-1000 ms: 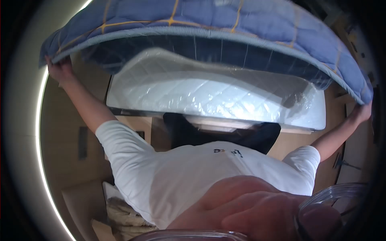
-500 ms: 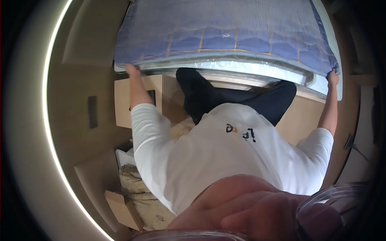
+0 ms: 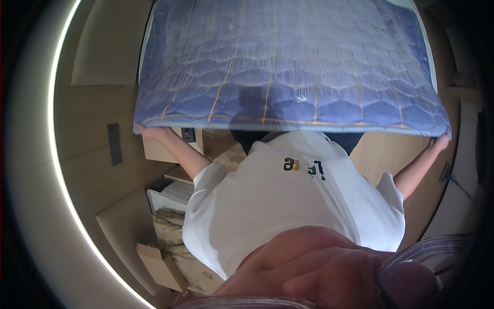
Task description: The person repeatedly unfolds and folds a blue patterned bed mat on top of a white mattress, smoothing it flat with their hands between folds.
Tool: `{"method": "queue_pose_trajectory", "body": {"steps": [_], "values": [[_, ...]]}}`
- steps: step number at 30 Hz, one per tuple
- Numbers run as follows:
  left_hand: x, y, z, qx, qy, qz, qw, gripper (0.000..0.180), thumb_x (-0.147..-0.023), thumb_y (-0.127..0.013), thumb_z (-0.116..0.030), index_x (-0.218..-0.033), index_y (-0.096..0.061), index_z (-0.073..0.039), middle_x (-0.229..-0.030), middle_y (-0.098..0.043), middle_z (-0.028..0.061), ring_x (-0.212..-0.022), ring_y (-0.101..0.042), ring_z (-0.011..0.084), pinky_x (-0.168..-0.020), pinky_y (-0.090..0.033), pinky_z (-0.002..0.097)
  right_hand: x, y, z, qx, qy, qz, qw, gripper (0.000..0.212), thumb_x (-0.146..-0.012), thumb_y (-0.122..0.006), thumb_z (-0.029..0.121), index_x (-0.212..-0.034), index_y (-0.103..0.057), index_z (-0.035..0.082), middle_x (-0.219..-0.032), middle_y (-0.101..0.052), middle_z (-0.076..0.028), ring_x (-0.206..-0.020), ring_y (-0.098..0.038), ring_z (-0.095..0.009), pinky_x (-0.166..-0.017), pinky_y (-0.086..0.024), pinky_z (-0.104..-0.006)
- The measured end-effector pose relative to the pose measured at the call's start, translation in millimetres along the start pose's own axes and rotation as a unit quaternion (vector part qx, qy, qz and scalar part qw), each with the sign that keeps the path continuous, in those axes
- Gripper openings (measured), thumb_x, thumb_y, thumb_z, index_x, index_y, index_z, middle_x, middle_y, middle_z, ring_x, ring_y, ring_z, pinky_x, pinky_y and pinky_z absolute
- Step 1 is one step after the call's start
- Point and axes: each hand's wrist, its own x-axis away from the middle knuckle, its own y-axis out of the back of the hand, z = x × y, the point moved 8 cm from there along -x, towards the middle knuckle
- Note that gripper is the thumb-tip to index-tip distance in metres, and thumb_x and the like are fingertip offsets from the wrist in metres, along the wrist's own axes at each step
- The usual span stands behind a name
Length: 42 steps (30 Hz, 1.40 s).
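Note:
A blue-purple quilted mattress pad (image 3: 288,72) with yellow-orange stitched lines and a striped edge band stretches across the upper middle. My left hand (image 3: 154,133) is closed on its near left corner. At the near right corner, my right hand (image 3: 440,142) grips the same pad, its fingers partly hidden by the fabric. The near edge hangs taut between both hands, in front of my dark-trousered legs, and covers most of them. A pale strip of the mattress (image 3: 431,56) shows beyond the pad's right side.
Left of my legs stands a light wooden cabinet (image 3: 157,149). Behind it, lower left, lie a crumpled brownish cloth (image 3: 172,226) and an open cardboard box (image 3: 160,268). A wooden floor (image 3: 378,162) shows on the right. A bright light strip (image 3: 53,118) curves along the left.
Both hands have drawn the pad's near edge toward my body, off the mattress's near side. It now hides the mattress front and most of my legs; my elbows are more bent.

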Motion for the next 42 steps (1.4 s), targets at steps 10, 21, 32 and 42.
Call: {"method": "queue_pose_trajectory", "body": {"steps": [10, 21, 32, 42], "values": [[-112.6, -88.4, 38.9, -0.224, -0.096, -0.033, 0.969, 0.049, -0.104, -0.054, -0.029, -0.108, -0.061, 0.019, -0.106, -0.067, 0.023, -0.09, -0.063, 0.0322, -0.084, -0.052, 0.0447, -35.0, 36.0, 53.3, 0.029, 0.122, -0.097, 0.987, 0.037, -0.102, -0.056, 0.015, -0.114, -0.063, -0.019, -0.113, -0.069, -0.024, -0.099, -0.07, -0.037, -0.088, -0.059, -0.0499], [-155.6, -251.0, 214.2, -0.244, -0.115, 0.081, 0.96, 0.036, -0.096, -0.056, -0.016, -0.1, -0.059, 0.02, -0.098, -0.067, 0.0304, -0.084, -0.065, 0.0399, -0.077, -0.053, 0.0476, -158.9, -62.5, -87.0, 0.542, 0.131, -0.059, 0.828, 0.076, -0.084, -0.062, 0.057, -0.111, -0.069, -0.014, -0.115, -0.071, -0.029, -0.11, -0.067, -0.037, -0.098, -0.048, -0.0409], [32.3, -309.7, 278.2, -0.517, -0.234, 0.572, 0.592, 0.054, -0.109, -0.033, -0.04, -0.113, -0.067, 0.002, -0.105, -0.072, 0.0227, -0.1, -0.067, 0.0423, -0.093, -0.05, 0.0507, 112.9, -221.7, -157.2, 0.519, 0.256, 0.113, 0.808, 0.069, -0.102, -0.047, 0.047, -0.145, -0.044, -0.006, -0.122, -0.068, -0.027, -0.111, -0.065, -0.047, -0.1, -0.049, -0.0499], [138.3, -50.7, 261.8, -0.519, -0.357, 0.582, 0.515, 0.057, -0.099, -0.06, -0.029, -0.152, -0.048, -0.011, -0.158, -0.042, 0.0169, -0.148, -0.036, 0.0394, -0.119, -0.027, 0.0589, 498.0, -252.8, -300.0, 0.564, 0.426, 0.283, 0.648, 0.068, -0.1, -0.049, 0.044, -0.158, -0.038, 0.011, -0.165, -0.03, -0.021, -0.153, -0.024, -0.041, -0.123, -0.015, -0.0603]]}}
